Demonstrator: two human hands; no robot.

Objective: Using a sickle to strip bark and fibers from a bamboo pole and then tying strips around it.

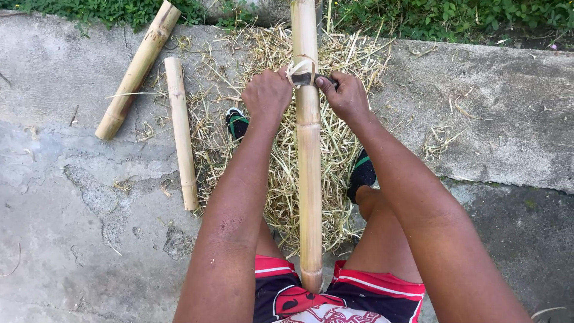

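Long bamboo pole (309,149) upright between the knees over straw shavings (281,173); left hand (266,93) and right hand (345,96) each in a closed grip on a dark blade (304,78) across it, a peeled strip (297,67) curling there; two bamboo pieces (179,125) on concrete ground (72,209)

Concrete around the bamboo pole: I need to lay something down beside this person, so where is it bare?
Bare concrete lies below the two short bamboo pieces, beside the left arm. Another open patch lies right of the right hand, below the grass edge. The middle is crowded: shavings under the long pole, both feet, and the left hand.
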